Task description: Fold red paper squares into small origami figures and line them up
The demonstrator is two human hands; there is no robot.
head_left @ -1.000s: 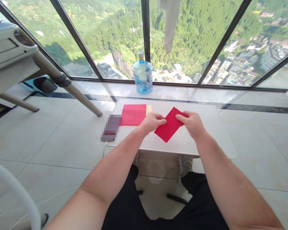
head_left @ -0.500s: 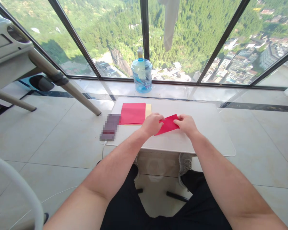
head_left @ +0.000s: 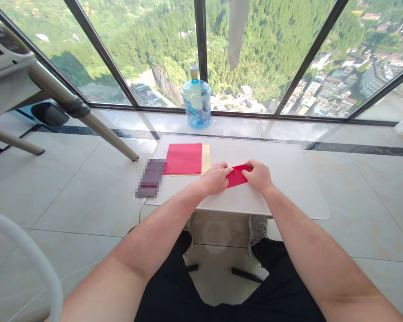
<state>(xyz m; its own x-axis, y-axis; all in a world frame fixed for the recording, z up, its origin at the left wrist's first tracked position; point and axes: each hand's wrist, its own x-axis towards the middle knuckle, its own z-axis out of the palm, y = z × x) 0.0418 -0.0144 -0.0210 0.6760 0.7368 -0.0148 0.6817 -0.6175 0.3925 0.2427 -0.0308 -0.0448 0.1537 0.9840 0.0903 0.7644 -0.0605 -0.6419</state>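
Between my hands, over the low white table (head_left: 282, 179), is a folded piece of red paper (head_left: 237, 177). My left hand (head_left: 216, 178) grips its left end, thumb on top, covering that end. At the right end my right hand (head_left: 258, 174) pinches the paper between thumb and fingers. A stack of red paper sheets (head_left: 184, 158) lies to the left on the table, with yellow paper (head_left: 206, 156) showing from under its right edge.
A blurred-out phone-like object (head_left: 151, 178) with a white cable sits at the table's left edge. Behind the table stands a large blue water bottle (head_left: 196, 105) by the window. A grey metal leg (head_left: 104, 129) slants down at the left. My shoes (head_left: 258, 228) are below the table's front.
My left hand has slid right along the red paper, covering more of its left end. My right hand has shifted slightly left, and less of the paper shows between them.
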